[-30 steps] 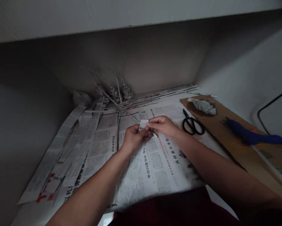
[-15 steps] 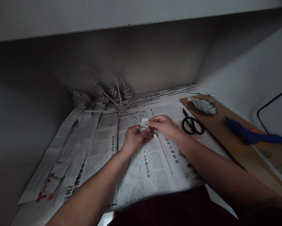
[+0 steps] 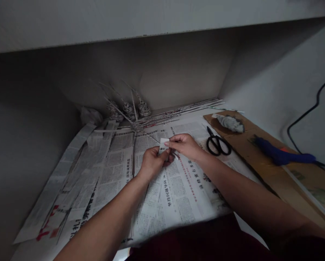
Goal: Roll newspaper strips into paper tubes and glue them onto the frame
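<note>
A small slip (image 3: pixel 164 141) of white printed paper is pinched between both hands, above the middle of the table (image 3: pixel 29 252). The left hand (image 3: pixel 153 159) grips its lower part between thumb and fingers; the right hand (image 3: pixel 186 145) nips its upper edge with thumb and fingertips. A pale stick end (image 3: pixel 175 156) pokes out below the right fingers; how it is held cannot be made out.

Beneath the hands, newspaper (image 3: pixel 182 174) covers most of the surface, its columns black with some red lettering. Just beyond, a star (image 3: pixel 136 127) of paper sticks spreads from a knotted hub, one arm slanting toward the hands. Long cut strips (image 3: pixel 61 174) overlap along the left side. Right of the hands lie black scissors (image 3: pixel 218 145), blades pointing away, beside a brown board (image 3: pixel 249 156) bearing a grey lump (image 3: pixel 230 123), a blue tool (image 3: pixel 282 154) and a white rod (image 3: pixel 309 195).

At the back, a sheaf of sticks (image 3: pixel 184 110) lies near the wall (image 3: pixel 178 69), with three woven cones (image 3: pixel 144 108) and a crumpled pale bundle (image 3: pixel 91 116) to its left. A black cable (image 3: pixel 304 117) hangs against the right wall (image 3: pixel 300 69). A pale ledge (image 3: pixel 151 18) crosses overhead, and the recess below is dim, darkest at left.
</note>
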A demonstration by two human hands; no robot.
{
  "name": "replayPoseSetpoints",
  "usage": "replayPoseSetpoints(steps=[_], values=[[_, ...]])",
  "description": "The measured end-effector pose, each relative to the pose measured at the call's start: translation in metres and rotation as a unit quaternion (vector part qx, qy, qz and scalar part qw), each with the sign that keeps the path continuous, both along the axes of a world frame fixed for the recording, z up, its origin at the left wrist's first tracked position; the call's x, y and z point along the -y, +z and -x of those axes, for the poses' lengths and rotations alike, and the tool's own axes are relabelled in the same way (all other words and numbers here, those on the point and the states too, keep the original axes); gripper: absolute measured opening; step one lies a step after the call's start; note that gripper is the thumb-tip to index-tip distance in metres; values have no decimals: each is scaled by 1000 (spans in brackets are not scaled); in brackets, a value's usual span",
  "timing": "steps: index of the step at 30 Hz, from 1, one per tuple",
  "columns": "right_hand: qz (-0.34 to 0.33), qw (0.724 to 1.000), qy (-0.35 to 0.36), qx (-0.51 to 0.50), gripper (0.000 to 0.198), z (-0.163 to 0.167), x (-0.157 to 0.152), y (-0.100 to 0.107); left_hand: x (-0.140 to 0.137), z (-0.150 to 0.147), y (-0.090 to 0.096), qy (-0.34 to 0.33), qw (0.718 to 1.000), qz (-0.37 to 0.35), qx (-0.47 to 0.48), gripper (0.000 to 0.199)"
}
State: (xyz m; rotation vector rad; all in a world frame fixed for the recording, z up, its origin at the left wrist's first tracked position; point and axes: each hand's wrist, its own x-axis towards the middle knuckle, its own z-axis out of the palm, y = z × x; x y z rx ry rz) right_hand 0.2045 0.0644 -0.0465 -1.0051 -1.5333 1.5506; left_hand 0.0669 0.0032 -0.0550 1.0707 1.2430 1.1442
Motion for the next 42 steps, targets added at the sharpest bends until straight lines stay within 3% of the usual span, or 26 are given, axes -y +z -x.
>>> replayPoseSetpoints(steps=[16, 27, 35, 42], values=[[94, 991, -8, -91, 28, 1, -1, 3, -1, 0, 0, 3, 1000, -5, -9, 32], [96, 989, -40, -105, 30, 3, -2, 1, 2, -2, 3, -15, 1000, -3, -2, 32], [56, 994, 67, -61, 38, -10, -7, 7, 1, -2, 3, -1, 1000, 18, 19, 31], [60, 996, 23, -65, 31, -2, -3, 1, 1, -2, 2, -12, 999, 24, 18, 31]])
